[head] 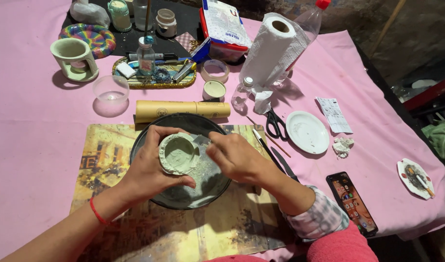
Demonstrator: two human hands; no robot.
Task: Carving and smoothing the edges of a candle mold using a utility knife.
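Note:
My left hand (147,170) grips a small round pale-green clay dish (177,154), holding it tilted over a dark round plate (210,187). My right hand (237,157) pinches a small grey sheet, probably sandpaper (201,140), against the dish's right rim. Pale dust lies on the plate under the dish. The plate rests on a printed yellowish placemat (106,160) on the pink tablecloth. A red string circles my left wrist.
Behind the plate lies a tan cardboard tube (181,109). Scissors (276,124), a white saucer (307,132), thin tools (266,144) and a phone (352,204) lie to the right. A paper towel roll (268,51), a clear bowl (110,90), a gold tray (154,77) and jars stand farther back.

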